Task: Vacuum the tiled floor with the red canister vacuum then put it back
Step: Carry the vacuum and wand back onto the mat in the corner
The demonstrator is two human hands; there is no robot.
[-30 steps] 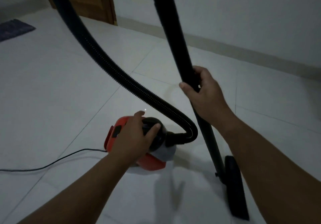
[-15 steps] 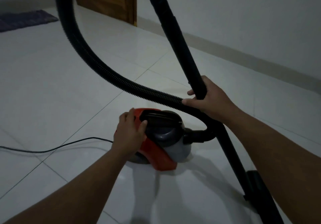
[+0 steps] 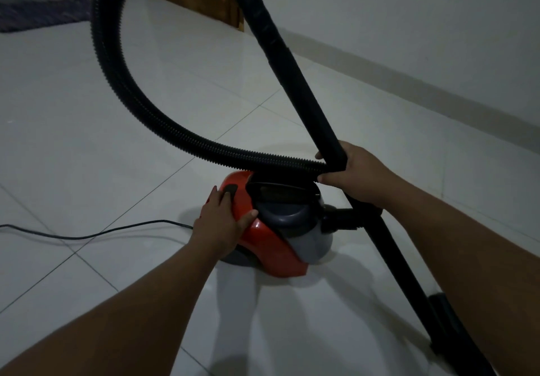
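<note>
Red canister vacuum (image 3: 268, 244) under left hand (image 3: 222, 223)

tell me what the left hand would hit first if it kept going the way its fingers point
The left hand already lies on the red canister, fingers toward the dark button. Past that, probably the black carry handle; depth is unclear.

You will find no legible text, brand, number or sign anywhere in this view. The red canister vacuum (image 3: 271, 247) shows only plain red and grey casing with a dark unmarked button (image 3: 230, 191) on top. The black wand (image 3: 295, 77) and ribbed hose (image 3: 117, 83) likewise carry no readable label.
</note>
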